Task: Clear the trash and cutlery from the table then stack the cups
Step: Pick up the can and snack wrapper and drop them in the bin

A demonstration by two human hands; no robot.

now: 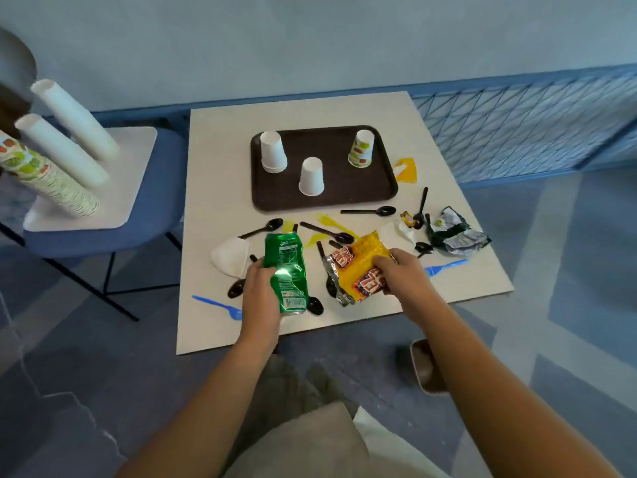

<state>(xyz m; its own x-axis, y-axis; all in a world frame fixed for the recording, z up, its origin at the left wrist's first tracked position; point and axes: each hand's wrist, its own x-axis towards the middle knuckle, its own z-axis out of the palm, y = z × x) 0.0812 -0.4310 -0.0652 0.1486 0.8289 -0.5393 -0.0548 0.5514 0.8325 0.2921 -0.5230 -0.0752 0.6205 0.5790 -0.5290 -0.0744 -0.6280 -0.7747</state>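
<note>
My left hand [261,294] grips a crushed green soda can [286,267] near the table's front edge. A yellow snack wrapper [362,267] is held by my right hand [403,274]. Three paper cups stand upside down on the brown tray [331,201]: two white ones [273,151] [311,176] and a printed one [362,148]. Several black plastic spoons [368,211] lie in front of the tray. Blue forks lie at the front left [217,307] and right [444,267]. A flattened white cup [230,257], a crumpled silver-green wrapper [455,232] and yellow scraps [406,170] also lie on the table.
The table [213,160] is small and pale. To its left, a blue chair [100,236] carries a board with tall stacks of paper cups [65,146]. A blue mesh fence [527,125] runs behind on the right. My foot [425,365] shows below the table edge.
</note>
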